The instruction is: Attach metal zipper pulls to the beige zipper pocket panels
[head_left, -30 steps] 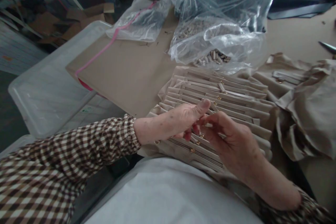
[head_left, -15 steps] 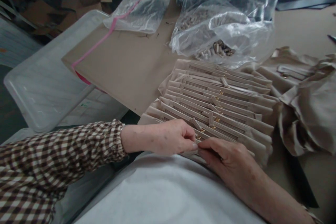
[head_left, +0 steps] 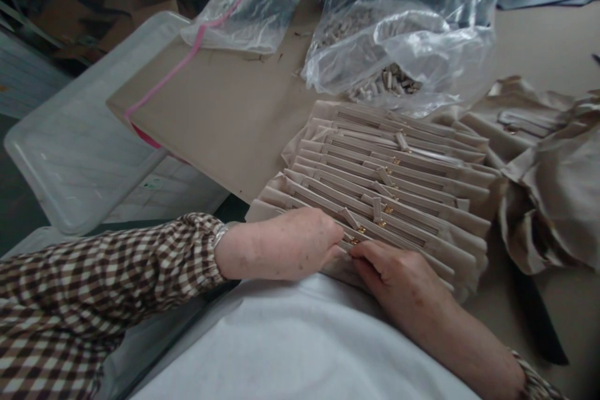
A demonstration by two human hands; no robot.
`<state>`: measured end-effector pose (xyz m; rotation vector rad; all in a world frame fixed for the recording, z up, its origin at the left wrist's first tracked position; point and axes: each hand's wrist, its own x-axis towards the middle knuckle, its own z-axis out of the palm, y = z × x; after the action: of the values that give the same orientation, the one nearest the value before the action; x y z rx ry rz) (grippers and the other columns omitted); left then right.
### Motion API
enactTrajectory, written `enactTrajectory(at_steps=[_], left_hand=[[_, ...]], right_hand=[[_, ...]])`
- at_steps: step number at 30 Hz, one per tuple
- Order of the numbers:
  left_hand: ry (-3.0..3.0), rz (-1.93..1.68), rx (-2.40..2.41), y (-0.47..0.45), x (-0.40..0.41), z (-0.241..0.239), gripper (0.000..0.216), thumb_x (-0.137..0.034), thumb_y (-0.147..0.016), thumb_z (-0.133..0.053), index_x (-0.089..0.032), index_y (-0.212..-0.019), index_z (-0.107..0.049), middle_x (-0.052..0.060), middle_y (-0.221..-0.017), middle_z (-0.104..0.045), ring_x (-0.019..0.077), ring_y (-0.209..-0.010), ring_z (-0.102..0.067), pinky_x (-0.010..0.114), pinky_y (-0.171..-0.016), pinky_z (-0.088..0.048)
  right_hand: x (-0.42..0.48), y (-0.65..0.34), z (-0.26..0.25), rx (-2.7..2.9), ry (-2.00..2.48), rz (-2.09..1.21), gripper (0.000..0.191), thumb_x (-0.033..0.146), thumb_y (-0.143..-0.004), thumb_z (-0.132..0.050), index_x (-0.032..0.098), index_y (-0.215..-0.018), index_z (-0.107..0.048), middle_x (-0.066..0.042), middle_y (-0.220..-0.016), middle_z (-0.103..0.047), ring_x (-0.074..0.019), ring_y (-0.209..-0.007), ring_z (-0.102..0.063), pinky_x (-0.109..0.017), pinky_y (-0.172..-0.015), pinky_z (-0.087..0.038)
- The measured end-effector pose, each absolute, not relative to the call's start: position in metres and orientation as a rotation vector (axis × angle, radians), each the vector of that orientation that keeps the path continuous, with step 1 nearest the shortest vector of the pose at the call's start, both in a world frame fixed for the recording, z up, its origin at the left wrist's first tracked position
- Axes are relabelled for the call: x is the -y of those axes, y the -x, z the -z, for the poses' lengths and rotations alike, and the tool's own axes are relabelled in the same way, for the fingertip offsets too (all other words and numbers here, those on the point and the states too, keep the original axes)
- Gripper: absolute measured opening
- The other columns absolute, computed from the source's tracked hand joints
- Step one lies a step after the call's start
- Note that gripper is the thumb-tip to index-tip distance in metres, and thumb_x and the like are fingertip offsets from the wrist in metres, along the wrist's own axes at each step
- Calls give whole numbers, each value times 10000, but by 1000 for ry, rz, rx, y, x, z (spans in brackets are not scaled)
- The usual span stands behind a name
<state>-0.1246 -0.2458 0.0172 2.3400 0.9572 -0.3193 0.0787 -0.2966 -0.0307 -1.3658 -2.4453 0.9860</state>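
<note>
Near left, left hand (head_left: 285, 244): curled; its hold I cannot tell.
Right hand (head_left: 398, 269): fingertips pinching nearest beige zippered cloth panel (head_left: 344, 267).

No text, label, brand, number or sign can be read here

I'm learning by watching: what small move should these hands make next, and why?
Perhaps the right hand should hold steady while the left hand gently adjusts the nearest visible gold-coloured slider: both hands' fingers are close beside it, and some farther sliders on the beige zippered pieces have tabs.
</note>
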Motion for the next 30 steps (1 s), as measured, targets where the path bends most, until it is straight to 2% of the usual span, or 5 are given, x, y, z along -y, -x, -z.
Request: enactTrajectory(at_steps=[5, 10, 17, 23, 30], left_hand=[[-2402, 300, -960, 126, 246, -10, 253, -244, -915, -515, -143, -730, -657, 63, -652, -660, 184, -605, -628, 281, -588, -457], [-2410, 319, -980, 128, 247, -6, 244, -244, -911, -514, -146, -744, -662, 64, -684, -674, 199, -632, -650, 293, -591, -467], [-2429, 294, -988, 129, 248, -3, 248, -259, -911, -497, -157, -747, -652, 54, -675, -664, 196, -641, -643, 298, -607, -472], [-2441, 290, -1003, 128, 249, -3, 239, -248, -905, -512, -161, -723, -641, 53, -670, -664, 209, -632, -649, 306, -568, -452], [-2471, 273, -994, 131, 251, 1, 228, -254, -903, -520, -161, -731, -638, 52, -692, -664, 206, -652, -648, 311, -580, -455]], right_hand=[[297, -73, 35, 2484, 1467, -902, 200, 119, -906, -478, 209, -782, -606, 8, -676, -656, -141, -581, -624, -260, -543, -380], [296, -70, 36, 2452, 1572, -928, 164, 161, -913, -483, 219, -828, -612, 11, -695, -661, -165, -617, -638, -281, -571, -379], [294, -72, 31, 2326, 1527, -1118, 204, 128, -864, -522, 252, -923, -674, 24, -843, -729, -137, -689, -661, -241, -608, -411], [295, -66, 35, 2443, 1613, -942, 141, 154, -869, -523, 224, -845, -642, 0, -735, -696, -181, -635, -652, -282, -580, -364], [290, -64, 33, 2412, 1720, -1024, 117, 158, -842, -527, 234, -844, -615, 9, -756, -697, -183, -691, -650, -282, -630, -360]])
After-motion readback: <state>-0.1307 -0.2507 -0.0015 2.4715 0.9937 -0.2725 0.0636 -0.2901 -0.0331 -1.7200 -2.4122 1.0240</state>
